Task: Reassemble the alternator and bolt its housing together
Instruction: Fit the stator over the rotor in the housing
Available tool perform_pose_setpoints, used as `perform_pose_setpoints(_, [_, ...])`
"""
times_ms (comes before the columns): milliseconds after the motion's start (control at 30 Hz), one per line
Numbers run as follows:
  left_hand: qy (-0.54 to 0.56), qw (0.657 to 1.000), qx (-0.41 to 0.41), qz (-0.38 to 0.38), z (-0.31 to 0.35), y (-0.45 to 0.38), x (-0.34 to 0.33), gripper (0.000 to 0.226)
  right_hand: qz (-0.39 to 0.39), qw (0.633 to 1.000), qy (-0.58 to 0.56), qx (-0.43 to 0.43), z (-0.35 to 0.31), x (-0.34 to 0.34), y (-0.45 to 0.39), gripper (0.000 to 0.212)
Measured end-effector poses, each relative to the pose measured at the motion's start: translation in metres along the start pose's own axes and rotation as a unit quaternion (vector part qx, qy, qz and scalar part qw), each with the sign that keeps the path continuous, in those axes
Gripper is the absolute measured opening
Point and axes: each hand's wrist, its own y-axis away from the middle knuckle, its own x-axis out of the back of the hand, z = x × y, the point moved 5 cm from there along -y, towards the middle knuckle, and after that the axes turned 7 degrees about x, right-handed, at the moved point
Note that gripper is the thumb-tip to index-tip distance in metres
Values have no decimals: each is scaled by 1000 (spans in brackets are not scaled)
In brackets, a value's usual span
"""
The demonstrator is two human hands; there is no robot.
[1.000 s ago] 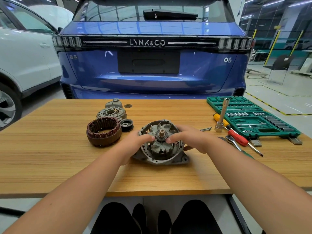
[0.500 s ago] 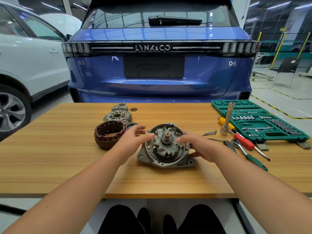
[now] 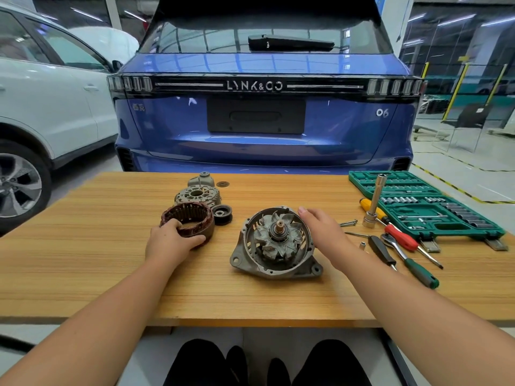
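- While my left hand (image 3: 170, 242) grips the brown copper-wound stator ring (image 3: 187, 221) mid-desk,
- my right hand (image 3: 323, 232) rests, fingers relaxed, on the grey cast-aluminium alternator housing (image 3: 274, 263) beside it.

Grey front housing (image 3: 274, 270) lay flat on table, open side up, rotor (image 3: 279, 235) with fan blades and shaft standing inside. Dark copper coil ring (image 3: 189, 218) sat left of it. Rear cover (image 3: 197, 195) and black pulley (image 3: 222, 214) lay behind ring.

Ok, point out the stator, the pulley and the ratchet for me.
stator (image 3: 195, 211): head view, far inner wall of the ring.
pulley (image 3: 221, 213): head view, top face near the hub.
ratchet (image 3: 388, 238): head view, round metal head.
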Motion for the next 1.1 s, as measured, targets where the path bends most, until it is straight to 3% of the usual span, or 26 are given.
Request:
perform_pose_setpoints(133, [21,1000,3,4,0,9,7,70,3,1000,16,12,-10,-5,2,78])
perform_pose_setpoints(333, [286,958,-10,-12,12,38,18,62,62,986,91,122,-57,0,9,68])
perform_pose_setpoints(433, [295,951,-89,-7,41,59,43,41,65,987,-6,146,-90,-3,16,75])
perform_pose_setpoints(533, [247,947,-203,-25,71,90,65,38,36,983,-151,97,-116,-12,24,79])
perform_pose_setpoints(633, [199,918,-339,-45,96,131,72,40,1,974,-201,102,-134,-17,33,43])
perform_pose_setpoints(700, [182,903,-385,-49,103,152,64,43,41,975,-184,117,-133,-10,41,26])
perform_pose_setpoints(800, [273,894,-324,-146,111,167,43,71,80,971,-208,87,-113,-1,54,28])
perform_pose_setpoints(867, [380,862,-253,-222,117,172,23,90,92,970,-209,88,-100,-1,61,31])
perform_pose_setpoints(933, [455,833,-199,-242,119,172,7,108,104,965,-221,96,-90,-2,64,33])
perform_pose_setpoints(1000, [494,816,-169,-247,120,168,-3,116,115,963,-221,100,-83,-4,63,32])
perform_pose_setpoints(1100, [516,804,-139,-260,119,160,-12,110,114,965,-217,94,-75,-9,58,33])
